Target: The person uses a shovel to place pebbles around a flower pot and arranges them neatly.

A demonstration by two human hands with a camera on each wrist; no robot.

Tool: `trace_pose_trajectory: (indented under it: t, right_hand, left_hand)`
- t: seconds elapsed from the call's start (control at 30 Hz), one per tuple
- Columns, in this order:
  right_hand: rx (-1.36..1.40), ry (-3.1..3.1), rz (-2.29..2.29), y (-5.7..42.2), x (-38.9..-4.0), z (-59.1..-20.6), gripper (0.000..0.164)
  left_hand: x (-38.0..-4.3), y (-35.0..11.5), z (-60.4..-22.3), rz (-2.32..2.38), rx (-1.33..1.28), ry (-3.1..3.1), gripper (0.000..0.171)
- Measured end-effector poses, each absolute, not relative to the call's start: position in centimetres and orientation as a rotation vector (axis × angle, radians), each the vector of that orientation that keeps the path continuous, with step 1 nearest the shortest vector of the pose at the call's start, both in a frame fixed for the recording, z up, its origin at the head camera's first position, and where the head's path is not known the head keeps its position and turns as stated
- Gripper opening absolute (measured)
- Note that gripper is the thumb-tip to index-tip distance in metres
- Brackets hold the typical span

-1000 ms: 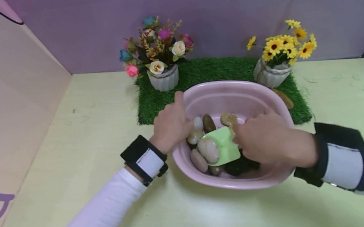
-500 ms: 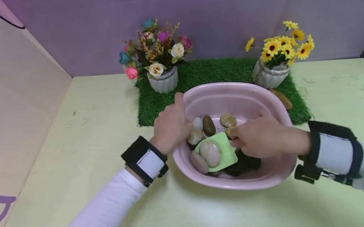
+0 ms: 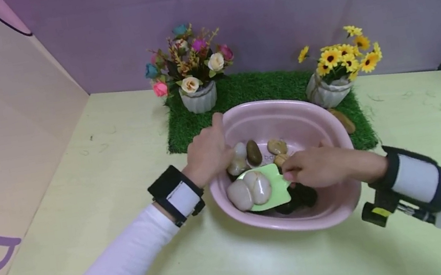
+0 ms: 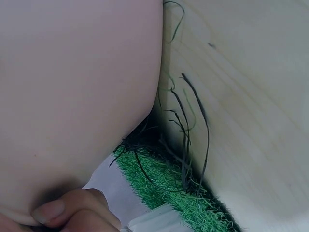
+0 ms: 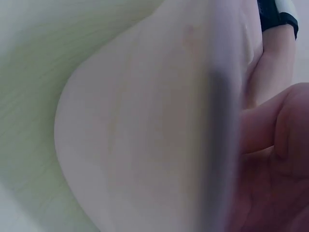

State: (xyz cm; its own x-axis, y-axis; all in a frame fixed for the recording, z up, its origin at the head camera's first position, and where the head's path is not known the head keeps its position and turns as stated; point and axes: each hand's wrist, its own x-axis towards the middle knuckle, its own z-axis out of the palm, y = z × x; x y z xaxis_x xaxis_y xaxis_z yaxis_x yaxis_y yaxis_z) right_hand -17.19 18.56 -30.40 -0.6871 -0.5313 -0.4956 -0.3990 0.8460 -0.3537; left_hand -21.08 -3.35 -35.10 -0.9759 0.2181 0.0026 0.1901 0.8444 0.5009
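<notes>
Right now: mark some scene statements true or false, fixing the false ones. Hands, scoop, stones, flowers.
1. The right hand holds the green scoop. True.
2. The left hand also holds the green scoop. False: it grips the rim of the pink basin.
3. A pale stone lies on the green scoop. True.
4. No other stone is in the pink basin. False: a brown stone, among others, lies there.
5. The yellow flowers stand left of the mixed-colour flowers in the head view. False: they stand right.

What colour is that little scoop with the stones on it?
Light green; the little scoop shows best in the head view.
</notes>
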Motion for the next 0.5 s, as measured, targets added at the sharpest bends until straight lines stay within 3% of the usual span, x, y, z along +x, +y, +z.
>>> trace_pose_trajectory:
  t: [0.5]
  right_hand:
    - [-0.638,2.357,-0.396,18.59,-17.04,-30.64,0.023]
  left_hand:
    - [-21.13,-3.34,-35.10,0.799,0.314,2.956,0.061]
